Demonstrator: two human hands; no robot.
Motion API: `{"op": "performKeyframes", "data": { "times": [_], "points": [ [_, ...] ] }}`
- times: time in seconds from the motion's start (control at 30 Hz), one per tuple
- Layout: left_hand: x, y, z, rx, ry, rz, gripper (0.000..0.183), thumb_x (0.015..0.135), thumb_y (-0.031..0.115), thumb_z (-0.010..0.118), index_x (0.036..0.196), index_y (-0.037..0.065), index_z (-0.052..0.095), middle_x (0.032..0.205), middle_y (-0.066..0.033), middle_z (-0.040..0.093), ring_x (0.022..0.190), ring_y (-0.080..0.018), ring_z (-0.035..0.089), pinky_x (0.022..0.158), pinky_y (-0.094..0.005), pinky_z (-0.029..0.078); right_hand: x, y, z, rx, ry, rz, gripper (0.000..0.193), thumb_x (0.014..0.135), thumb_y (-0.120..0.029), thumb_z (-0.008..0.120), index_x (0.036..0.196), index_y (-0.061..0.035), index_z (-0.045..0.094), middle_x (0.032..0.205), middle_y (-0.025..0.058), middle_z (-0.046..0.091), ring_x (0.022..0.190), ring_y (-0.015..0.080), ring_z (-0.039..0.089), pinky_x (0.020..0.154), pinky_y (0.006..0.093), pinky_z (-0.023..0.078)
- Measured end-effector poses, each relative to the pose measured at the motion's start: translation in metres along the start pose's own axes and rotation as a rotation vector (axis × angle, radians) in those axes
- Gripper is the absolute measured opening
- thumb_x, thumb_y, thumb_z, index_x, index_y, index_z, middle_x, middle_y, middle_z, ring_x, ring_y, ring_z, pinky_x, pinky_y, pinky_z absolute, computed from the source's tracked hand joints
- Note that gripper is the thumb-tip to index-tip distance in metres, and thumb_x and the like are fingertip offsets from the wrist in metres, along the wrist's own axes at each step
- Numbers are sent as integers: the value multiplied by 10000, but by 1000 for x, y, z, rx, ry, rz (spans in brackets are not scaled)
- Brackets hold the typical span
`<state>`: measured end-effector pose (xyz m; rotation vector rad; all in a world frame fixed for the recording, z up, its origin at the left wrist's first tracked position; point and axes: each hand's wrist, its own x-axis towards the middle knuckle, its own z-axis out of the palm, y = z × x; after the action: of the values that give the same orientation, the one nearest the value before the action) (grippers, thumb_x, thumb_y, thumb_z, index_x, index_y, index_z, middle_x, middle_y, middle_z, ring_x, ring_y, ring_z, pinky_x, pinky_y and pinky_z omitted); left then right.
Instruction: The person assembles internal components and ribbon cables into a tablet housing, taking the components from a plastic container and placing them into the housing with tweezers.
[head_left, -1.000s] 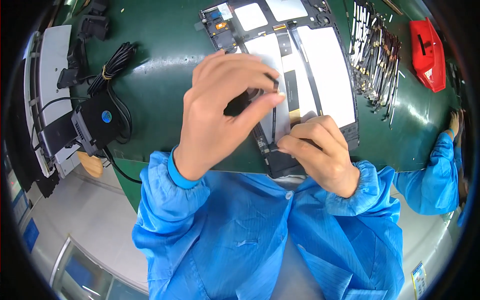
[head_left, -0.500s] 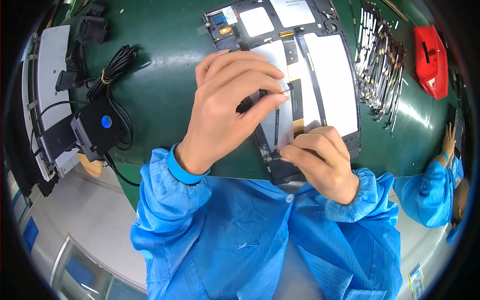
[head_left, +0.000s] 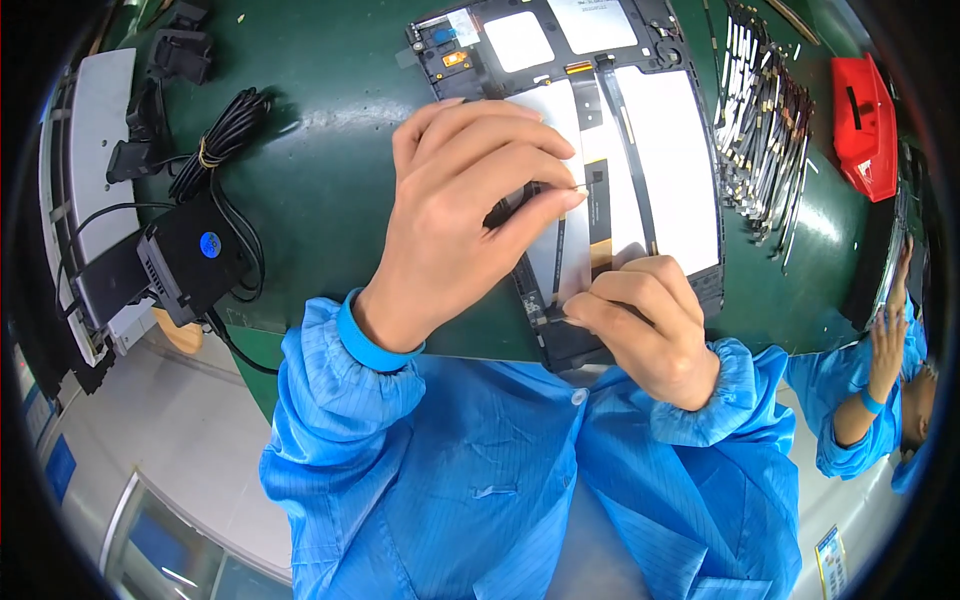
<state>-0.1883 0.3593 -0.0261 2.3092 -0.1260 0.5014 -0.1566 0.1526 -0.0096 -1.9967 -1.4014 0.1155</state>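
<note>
An opened tablet housing (head_left: 665, 170), black with white panels, lies on the table under both hands. My left hand (head_left: 465, 205) is over its left side, thumb and fingertips pinched together on a thin dark flex cable (head_left: 586, 186) whose small end pokes out past them. Beneath that hand, a narrow black strip (head_left: 559, 262) runs down the housing. My right hand (head_left: 645, 320) is at the lower edge, its thumb and fingers closed near the strip's lower end; what they grip, if anything, is hidden. Another dark flex cable (head_left: 630, 150) lies lengthwise along the housing.
Many loose flex cables (head_left: 765, 130) are heaped right of the housing, beside a red plastic holder (head_left: 863, 128). On the left are a black device (head_left: 195, 260), a tied cable bundle (head_left: 225, 135) and a grey panel (head_left: 100, 130). A co-worker's hand (head_left: 885, 345) shows at the far right.
My left fingertips have shifted slightly right, and the dark end at them shows less. My right hand stays nearly in place. The co-worker's hands have moved; both now show.
</note>
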Motion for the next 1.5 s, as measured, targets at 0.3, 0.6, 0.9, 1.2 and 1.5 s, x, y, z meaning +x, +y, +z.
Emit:
{"op": "performKeyframes", "data": {
  "times": [0.3,0.6,0.9,1.2,1.5],
  "points": [
    [-2,1,-2,14,-13,-1,145,672,106,771,773,87,669,935,-7,679,982,-213,588,892,-343,374,2,-6,0,-39,-18,17,277,610,-93,625,877,-29,659,1042,48,620,789,183,525,657,279,460],
    [0,3,-3,-23,-8,-84,176,694,141,770,829,89,670,953,-43,672,1013,-232,584,882,-359,407,2,-5,1,-76,-6,24,219,619,-90,649,832,-47,672,1125,21,647,776,162,502,638,256,452],
    [-42,28,-32,400,-342,-35,545,811,647,460,1165,282,658,1405,-159,387,1304,-396,272,1070,-466,217,8,-11,-6,-70,-61,40,211,635,-106,649,838,-51,668,1143,27,639,789,161,505,634,256,453],
    [-13,5,-18,358,-240,-50,514,872,623,426,1179,279,652,1452,-177,324,1339,-414,234,1070,-488,188,22,-25,-34,24,-212,119,301,672,-77,646,960,8,620,1045,126,611,763,206,558,647,323,493],
    [-6,3,-12,174,-109,-104,423,685,293,759,1096,221,691,1483,-167,259,1370,-428,171,1080,-513,165,28,-28,-27,-109,-343,234,646,738,-413,712,1225,-19,551,633,51,487,573,207,510,518,330,424]
  ]
}}
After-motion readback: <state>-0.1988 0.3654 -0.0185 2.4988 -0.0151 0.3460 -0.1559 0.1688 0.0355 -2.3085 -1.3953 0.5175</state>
